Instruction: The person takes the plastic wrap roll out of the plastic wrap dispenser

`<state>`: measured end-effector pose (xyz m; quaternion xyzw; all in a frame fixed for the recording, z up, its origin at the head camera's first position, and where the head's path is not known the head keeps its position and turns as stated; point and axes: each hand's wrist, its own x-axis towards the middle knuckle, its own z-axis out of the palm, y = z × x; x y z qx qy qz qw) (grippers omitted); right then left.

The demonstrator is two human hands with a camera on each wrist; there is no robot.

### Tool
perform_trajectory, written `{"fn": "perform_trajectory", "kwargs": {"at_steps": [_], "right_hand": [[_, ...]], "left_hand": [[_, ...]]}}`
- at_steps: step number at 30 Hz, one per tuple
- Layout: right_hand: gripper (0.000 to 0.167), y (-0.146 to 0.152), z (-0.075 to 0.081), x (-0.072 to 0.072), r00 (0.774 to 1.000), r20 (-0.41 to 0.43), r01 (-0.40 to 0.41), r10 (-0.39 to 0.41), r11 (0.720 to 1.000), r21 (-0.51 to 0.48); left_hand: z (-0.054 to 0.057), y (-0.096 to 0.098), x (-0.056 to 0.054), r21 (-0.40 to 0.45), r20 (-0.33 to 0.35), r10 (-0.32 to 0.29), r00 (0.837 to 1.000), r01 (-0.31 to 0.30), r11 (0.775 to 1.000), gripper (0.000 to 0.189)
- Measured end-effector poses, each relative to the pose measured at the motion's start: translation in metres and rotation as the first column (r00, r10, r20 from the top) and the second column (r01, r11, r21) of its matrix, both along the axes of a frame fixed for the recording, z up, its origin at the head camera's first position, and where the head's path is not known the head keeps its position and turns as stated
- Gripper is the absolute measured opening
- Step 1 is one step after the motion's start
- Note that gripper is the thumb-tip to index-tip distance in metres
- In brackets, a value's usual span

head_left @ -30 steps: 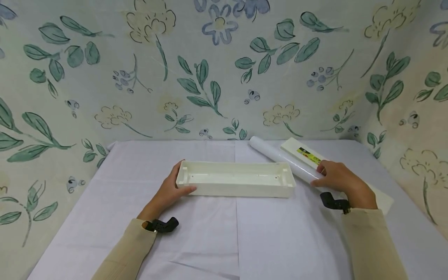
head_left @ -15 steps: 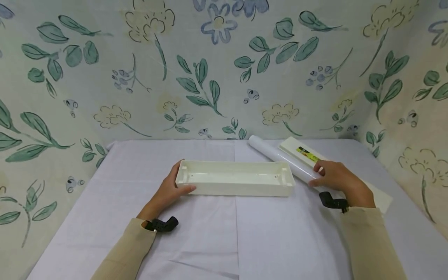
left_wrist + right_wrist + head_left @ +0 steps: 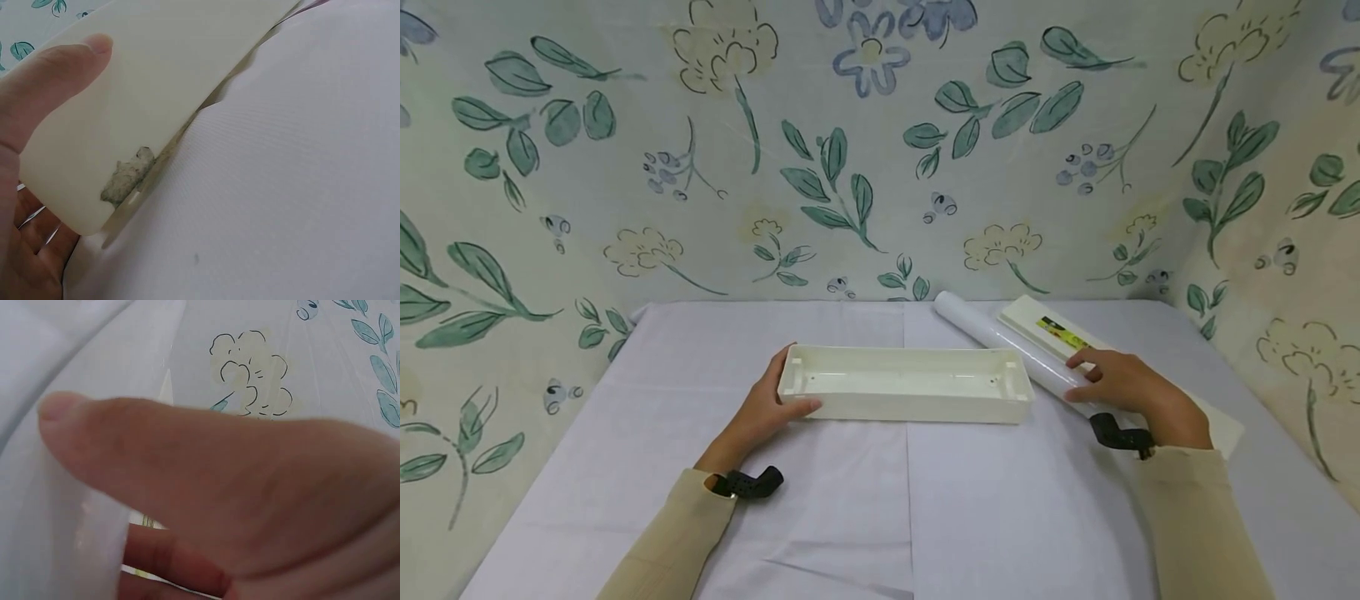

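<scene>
A long off-white plastic box (image 3: 906, 407), open at the top, lies crosswise on the cloth. My left hand (image 3: 762, 418) grips its left end, thumb along the near wall and fingers behind. In the left wrist view, the box wall (image 3: 144, 75) has a grey scuffed patch (image 3: 128, 178) near its lower edge. At the right, a glossy white roll of film (image 3: 1000, 337) lies slantwise. My right hand (image 3: 1138, 392) holds its near part between thumb and fingers. In the right wrist view, the thumb (image 3: 169, 444) presses the roll (image 3: 81, 500), with fingers on its other side.
Behind the roll lies a flat off-white strip (image 3: 1022, 313), perhaps a lid, bearing a yellow-green label (image 3: 1062, 332); my right hand partly covers it. A white cloth (image 3: 820, 517) covers the table. Floral fabric (image 3: 850, 167) hangs behind and at both sides.
My right index finger has shifted slightly left, off the label's end and onto the roll. The left hand and the box stay as they were.
</scene>
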<state>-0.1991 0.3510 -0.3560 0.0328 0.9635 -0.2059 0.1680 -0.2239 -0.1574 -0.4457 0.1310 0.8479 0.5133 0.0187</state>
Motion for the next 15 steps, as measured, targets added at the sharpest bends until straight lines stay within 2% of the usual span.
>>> {"fn": "perform_trajectory", "kwargs": {"at_steps": [15], "right_hand": [[0.072, 0.0055, 0.0028, -0.0007, 0.999, 0.002, -0.036, 0.036, 0.999, 0.008]], "left_hand": [[0.0014, 0.0005, -0.0006, -0.001, 0.021, 0.004, 1.0, -0.004, 1.0, 0.106]]}}
